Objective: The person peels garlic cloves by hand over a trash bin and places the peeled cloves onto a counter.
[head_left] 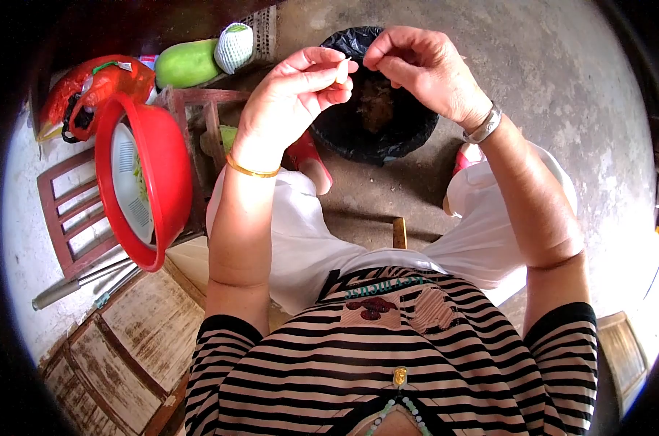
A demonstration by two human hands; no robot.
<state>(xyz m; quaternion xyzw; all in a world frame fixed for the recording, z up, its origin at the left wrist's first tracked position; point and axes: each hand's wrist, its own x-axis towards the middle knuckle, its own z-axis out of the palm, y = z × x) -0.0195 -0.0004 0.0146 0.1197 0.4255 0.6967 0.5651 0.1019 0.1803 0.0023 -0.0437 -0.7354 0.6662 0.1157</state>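
Over a bin lined with a black bag (pixel 413 134), my two hands are raised a short way apart. My left hand (pixel 300 91) pinches a small pale piece (pixel 342 71) between thumb and fingers. The fingers of my right hand (pixel 420 69) are closed together, and what they hold, if anything, is too small to make out. Brownish scraps (pixel 376 109) lie inside the bin. To the left, a red basin (pixel 173 178) with a white basket (pixel 129 178) in it holds something green.
A green gourd (pixel 186 64) and a round item in white netting (pixel 234 48) lie at the upper left, beside a red plastic bag (pixel 90 86). A wooden chair (pixel 46 190) stands on the left, with wooden panels (pixel 137 327) below it.
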